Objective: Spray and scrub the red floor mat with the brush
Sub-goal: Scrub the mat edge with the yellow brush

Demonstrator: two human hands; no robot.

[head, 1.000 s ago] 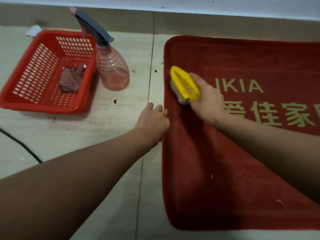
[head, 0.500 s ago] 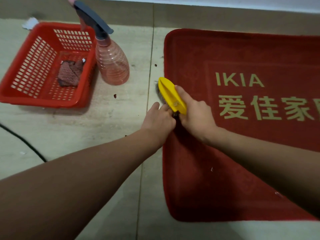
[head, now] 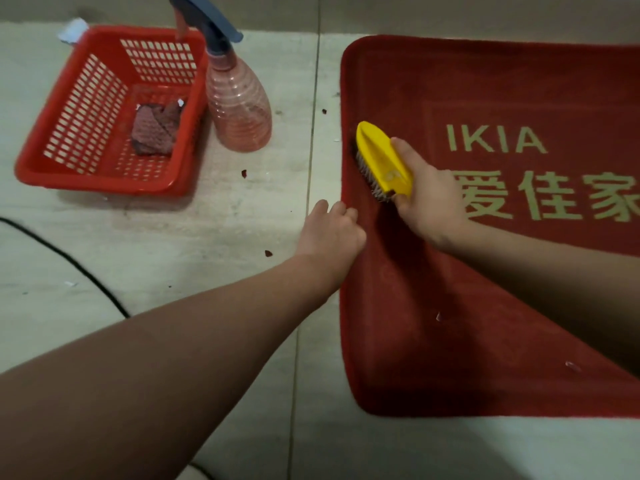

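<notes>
**A:** Lay it out for me, big things first.

**B:** Pale tiled floor throughout. The red floor mat lies flat on it from 1 to 5 o'clock, gold lettering up. At 10 o'clock is a red basket, and the spray bottle stands upright just beside it at 11.

**A:** And the hands?

**B:** The left hand sits dead centre on the mat's left edge with its fingers bent. I cannot tell whether that grip pinches the edge or only presses it. The right hand, toward 2 o'clock, has its grip wrapped round the rear of the yellow brush, bristles down on the mat's left border. Smaller things are a folded cloth in the basket and red flecks on the tiles.

**A:** What just changed?

**B:** Half a second ago the brush was at the very edge, nose over the floor, right against the left hand. Now it has swung back toward 12 and inward, apart from that hand, about where it was a second ago. The left hand has kept its place.

**A:** Meaning?

**B:** I read that as one full back-and-forth stroke. Scrubbing is under way on this border while the bottle stands aside. The lettered area out toward 3 o'clock probably still needs the brush.
</notes>
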